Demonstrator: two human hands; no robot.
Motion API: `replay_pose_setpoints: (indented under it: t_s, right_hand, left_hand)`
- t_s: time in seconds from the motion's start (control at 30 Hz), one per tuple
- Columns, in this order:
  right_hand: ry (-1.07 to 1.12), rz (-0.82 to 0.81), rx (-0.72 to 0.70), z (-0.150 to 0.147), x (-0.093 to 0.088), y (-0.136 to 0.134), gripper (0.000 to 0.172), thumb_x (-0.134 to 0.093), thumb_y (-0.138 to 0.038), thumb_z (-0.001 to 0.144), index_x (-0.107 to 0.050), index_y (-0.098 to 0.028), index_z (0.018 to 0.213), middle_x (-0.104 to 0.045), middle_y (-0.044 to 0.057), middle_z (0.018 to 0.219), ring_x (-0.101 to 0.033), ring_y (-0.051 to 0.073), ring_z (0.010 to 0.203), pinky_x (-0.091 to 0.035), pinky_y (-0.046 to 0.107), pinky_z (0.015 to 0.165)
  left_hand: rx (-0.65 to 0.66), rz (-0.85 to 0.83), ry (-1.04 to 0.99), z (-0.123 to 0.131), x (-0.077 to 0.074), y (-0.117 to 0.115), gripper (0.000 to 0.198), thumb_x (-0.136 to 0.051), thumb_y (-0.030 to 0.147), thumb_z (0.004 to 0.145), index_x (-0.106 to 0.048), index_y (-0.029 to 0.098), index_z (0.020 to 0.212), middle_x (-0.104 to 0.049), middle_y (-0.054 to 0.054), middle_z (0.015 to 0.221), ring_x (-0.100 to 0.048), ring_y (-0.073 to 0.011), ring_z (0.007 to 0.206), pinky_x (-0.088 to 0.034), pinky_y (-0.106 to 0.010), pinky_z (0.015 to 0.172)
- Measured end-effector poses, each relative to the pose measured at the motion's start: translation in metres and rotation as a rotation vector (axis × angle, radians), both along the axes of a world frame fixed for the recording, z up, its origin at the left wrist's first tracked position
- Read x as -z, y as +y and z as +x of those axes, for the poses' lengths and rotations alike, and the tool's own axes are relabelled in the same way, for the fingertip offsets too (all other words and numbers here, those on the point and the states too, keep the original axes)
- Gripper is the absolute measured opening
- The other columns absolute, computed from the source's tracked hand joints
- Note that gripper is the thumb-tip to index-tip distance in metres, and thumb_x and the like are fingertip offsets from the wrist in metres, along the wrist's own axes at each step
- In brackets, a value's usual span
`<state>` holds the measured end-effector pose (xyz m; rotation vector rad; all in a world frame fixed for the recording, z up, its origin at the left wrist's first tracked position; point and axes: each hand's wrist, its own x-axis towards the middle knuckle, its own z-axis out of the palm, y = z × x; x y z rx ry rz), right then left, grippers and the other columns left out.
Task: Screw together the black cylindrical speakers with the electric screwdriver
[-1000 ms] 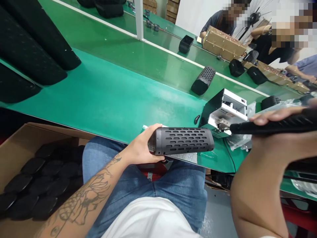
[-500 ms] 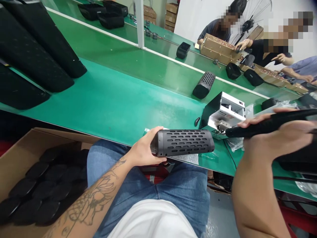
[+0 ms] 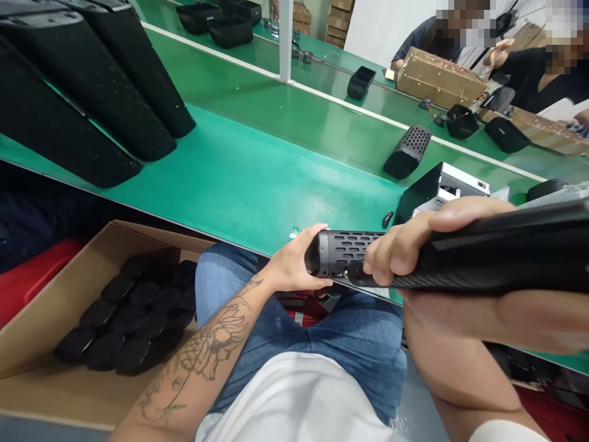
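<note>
My left hand [image 3: 294,261] grips the near end of a dark grey slotted speaker housing [image 3: 350,244], thumb above and fingers below. The housing lies sideways over the table's front edge. My right hand [image 3: 409,242] is wrapped round a black electric screwdriver [image 3: 501,252], held nearly level and pointing left. Its tip is at the lower edge of the housing, near my left fingers; whether it touches a screw there, I cannot tell. The screwdriver and right hand hide the housing's right part. Behind them stands a screw feeder [image 3: 426,193], partly covered.
Tall black panels [image 3: 92,92] stand at the left of the green table [image 3: 239,178]. A cardboard box [image 3: 41,393] of black parts is at lower left. Another slotted housing [image 3: 409,150] lies farther back. People work across the table beside brown cartons [image 3: 437,77].
My right hand has brought the screwdriver from the screw feeder leftward to the housing's lower edge. My left hand keeps its grip. The view has shifted left.
</note>
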<state>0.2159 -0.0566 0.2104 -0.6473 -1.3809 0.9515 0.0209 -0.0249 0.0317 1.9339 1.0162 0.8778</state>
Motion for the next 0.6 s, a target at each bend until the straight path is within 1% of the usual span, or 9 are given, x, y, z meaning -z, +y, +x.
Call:
replay_pose_setpoints:
  t_s: [0.07,0.1,0.2,0.27,0.37,0.43,0.5,0.6]
  right_hand:
    - [-0.004,0.028,-0.047,0.001,0.01,0.008,0.03,-0.078,-0.057,0.099,-0.078,-0.029,0.108,-0.071,-0.001,0.067,-0.063,0.022,0.047,-0.06,0.043,0.049]
    - [-0.004,0.041,-0.06,0.001,0.015,0.011,0.033,-0.079,-0.059,0.097,-0.079,-0.029,0.109,-0.071,-0.001,0.068,-0.063,0.023,0.047,-0.06,0.044,0.048]
    - [0.03,0.068,-0.03,-0.001,0.024,0.012,0.05,-0.08,-0.077,0.089,-0.082,-0.03,0.107,-0.069,-0.001,0.065,-0.06,0.023,0.045,-0.056,0.044,0.044]
    - [0.034,0.014,-0.003,-0.006,0.026,0.009,0.059,-0.08,-0.084,0.083,-0.081,-0.029,0.104,-0.068,0.0,0.065,-0.06,0.024,0.046,-0.054,0.043,0.045]
    - [0.011,-0.064,-0.019,-0.01,0.026,0.007,0.063,-0.084,-0.084,0.078,-0.079,-0.026,0.101,-0.069,0.002,0.067,-0.064,0.025,0.051,-0.056,0.043,0.048]
    - [0.036,-0.052,-0.036,-0.01,0.026,0.008,0.063,-0.084,-0.083,0.079,-0.078,-0.023,0.098,-0.068,0.002,0.066,-0.063,0.024,0.05,-0.055,0.042,0.048]
    - [0.034,-0.033,-0.084,-0.007,0.027,0.011,0.063,-0.083,-0.083,0.081,-0.078,-0.022,0.097,-0.068,0.002,0.065,-0.063,0.023,0.049,-0.055,0.041,0.048]
    - [-0.039,-0.011,-0.231,-0.004,0.028,0.013,0.059,-0.082,-0.08,0.085,-0.08,-0.023,0.103,-0.069,0.003,0.069,-0.066,0.023,0.052,-0.058,0.042,0.051]
  left_hand:
    - [0.001,0.01,0.001,0.0,0.002,0.001,0.12,-0.1,0.047,0.068,-0.035,0.031,0.168,-0.056,-0.012,0.164,-0.063,-0.0371,0.147,-0.053,-0.05,0.127]
    - [0.0,0.019,0.002,0.0,0.003,0.001,0.121,-0.101,0.047,0.068,-0.035,0.03,0.168,-0.057,-0.012,0.163,-0.063,-0.0369,0.146,-0.053,-0.05,0.126]
    - [-0.004,0.042,-0.001,0.001,0.006,0.002,0.122,-0.101,0.047,0.067,-0.036,0.029,0.168,-0.057,-0.013,0.161,-0.063,-0.0365,0.146,-0.054,-0.048,0.125]
    - [-0.005,0.044,-0.005,0.001,0.007,0.002,0.122,-0.101,0.047,0.066,-0.036,0.029,0.168,-0.057,-0.013,0.162,-0.063,-0.0367,0.146,-0.054,-0.048,0.125]
    - [-0.006,0.039,-0.01,0.002,0.007,0.001,0.122,-0.101,0.047,0.067,-0.035,0.03,0.169,-0.055,-0.012,0.165,-0.062,-0.0375,0.148,-0.054,-0.049,0.126]
    - [-0.007,0.039,-0.019,0.003,0.007,0.001,0.122,-0.101,0.046,0.066,-0.036,0.031,0.168,-0.056,-0.012,0.165,-0.061,-0.0378,0.149,-0.054,-0.049,0.126]
    - [-0.008,0.044,-0.028,0.004,0.007,0.001,0.121,-0.101,0.044,0.067,-0.037,0.03,0.168,-0.057,-0.012,0.163,-0.063,-0.0372,0.147,-0.054,-0.049,0.124]
    - [-0.01,0.06,-0.04,0.004,0.006,0.0,0.119,-0.101,0.043,0.067,-0.038,0.03,0.167,-0.059,-0.012,0.161,-0.065,-0.0357,0.144,-0.055,-0.048,0.123]
